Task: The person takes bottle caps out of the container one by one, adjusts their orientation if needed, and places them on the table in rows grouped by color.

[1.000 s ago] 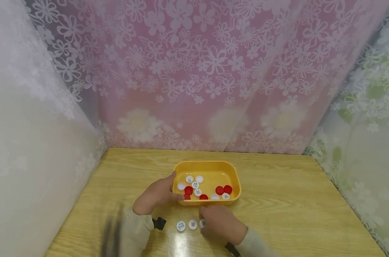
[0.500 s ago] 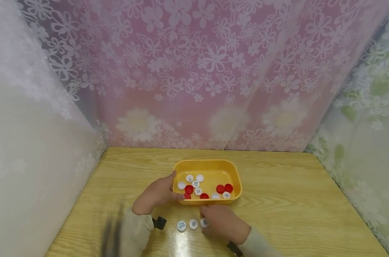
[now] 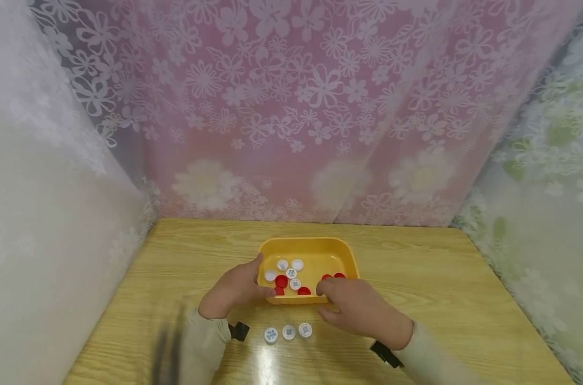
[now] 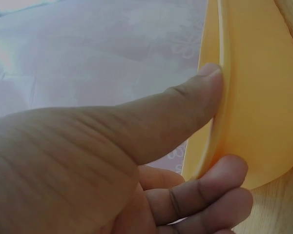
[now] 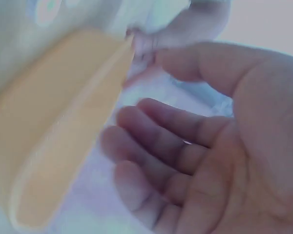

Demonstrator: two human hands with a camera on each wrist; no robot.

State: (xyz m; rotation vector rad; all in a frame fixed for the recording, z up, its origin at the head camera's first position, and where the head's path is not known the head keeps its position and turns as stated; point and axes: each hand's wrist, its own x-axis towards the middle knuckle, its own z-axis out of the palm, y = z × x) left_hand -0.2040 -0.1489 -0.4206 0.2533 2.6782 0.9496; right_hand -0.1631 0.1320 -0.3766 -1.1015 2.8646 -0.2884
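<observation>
A yellow plastic tray (image 3: 320,256) stands on the table, with red and white bottle caps lying in it. My left hand (image 3: 236,289) grips the tray's left end; in the left wrist view its thumb lies against the rim (image 4: 224,97) and the other fingers touch the outer wall. Over the tray's front right edge hovers my right hand (image 3: 361,307), thumb apart from loosely bent fingers, nothing between them in the right wrist view. Below the tray three white caps form a row: a left cap (image 3: 270,335), a middle cap (image 3: 289,332) and a right cap (image 3: 305,330).
The wooden table (image 3: 416,262) extends to both sides of the tray. A pink flowered curtain (image 3: 291,133) hangs behind it, and pale sheets stand at left and right. A dark blurred shape (image 3: 168,347) shows at the lower left.
My right hand has left the rightmost cap of the row and moved up and right to the tray's front edge. The left hand keeps its grip on the tray.
</observation>
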